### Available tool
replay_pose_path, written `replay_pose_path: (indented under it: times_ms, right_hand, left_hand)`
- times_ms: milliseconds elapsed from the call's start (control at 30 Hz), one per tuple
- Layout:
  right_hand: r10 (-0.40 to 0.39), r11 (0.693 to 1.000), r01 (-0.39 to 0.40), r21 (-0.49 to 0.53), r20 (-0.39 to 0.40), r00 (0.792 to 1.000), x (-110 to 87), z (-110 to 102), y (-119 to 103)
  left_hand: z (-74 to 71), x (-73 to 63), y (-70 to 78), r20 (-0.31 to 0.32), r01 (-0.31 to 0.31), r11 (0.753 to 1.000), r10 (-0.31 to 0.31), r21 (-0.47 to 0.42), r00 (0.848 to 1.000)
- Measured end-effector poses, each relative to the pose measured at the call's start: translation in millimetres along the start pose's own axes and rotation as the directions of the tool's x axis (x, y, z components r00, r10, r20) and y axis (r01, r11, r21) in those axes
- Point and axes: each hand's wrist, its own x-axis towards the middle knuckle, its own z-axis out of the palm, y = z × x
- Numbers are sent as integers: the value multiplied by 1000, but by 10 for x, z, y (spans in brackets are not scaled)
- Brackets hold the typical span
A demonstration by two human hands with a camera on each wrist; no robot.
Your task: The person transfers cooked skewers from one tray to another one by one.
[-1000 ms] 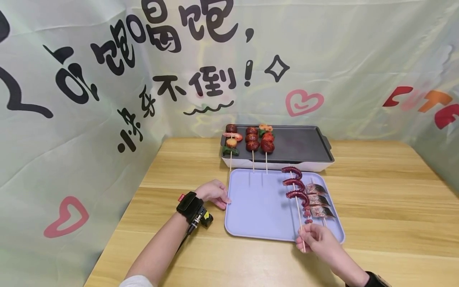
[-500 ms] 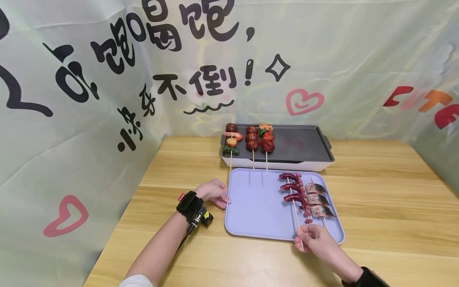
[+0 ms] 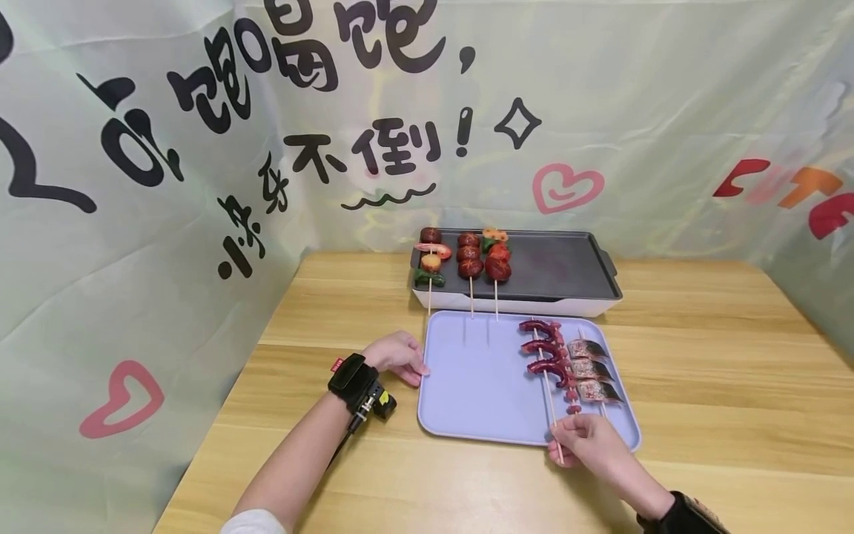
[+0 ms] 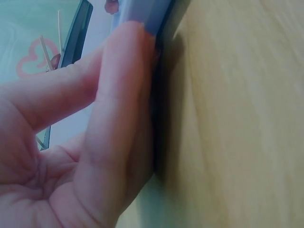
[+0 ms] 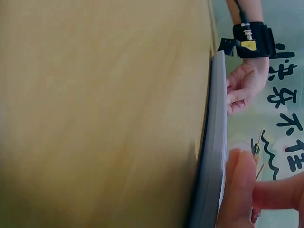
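A skewer of purple-red octopus tentacles [image 3: 550, 368] lies on the right part of the lavender tray [image 3: 480, 386], its stick reaching past the front rim. My right hand [image 3: 590, 443] pinches that stick near its lower end. At the tray's left rim, my left hand [image 3: 398, 360] grips the edge between thumb and fingers; the left wrist view shows its fingers [image 4: 121, 95] against the rim. Partly under the tentacles is a skewer of small reddish pieces [image 3: 572, 397]. A skewer of fish pieces with dark skin [image 3: 592, 369] lies to its right.
Behind the tray stands a white grill with a dark flat plate [image 3: 560, 263]. Three skewers, one of them with mushrooms [image 3: 470, 254], lie on its left part, sticks overhanging the front. Printed cloth [image 3: 634, 111] encloses the wooden table [image 3: 707, 356] at back and sides.
The octopus skewer has come down onto the tray, its top shifting slightly left, and now overlaps the small-piece skewer. The right hand still pinches its stick; the left hand stays put.
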Motion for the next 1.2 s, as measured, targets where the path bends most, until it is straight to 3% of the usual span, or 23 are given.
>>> replay_pose_path:
  times_ms: [200,467,1200]
  right_hand:
    - [8,993,-8,-115,5,1000,11,-22,-22]
    - [-18,955,11,-295,-19,1000,69,-11,-42]
    - [-5,937,-1,-349,-15,1000,115,5,-80]
  left_hand:
    - [1,-4,-1,-2,1,1000,-1,-3,1000]
    - [9,-7,14,7,1,1000,-1,-9,1000]
    - [3,-36,15,9,-15,1000,15,-1,1000]
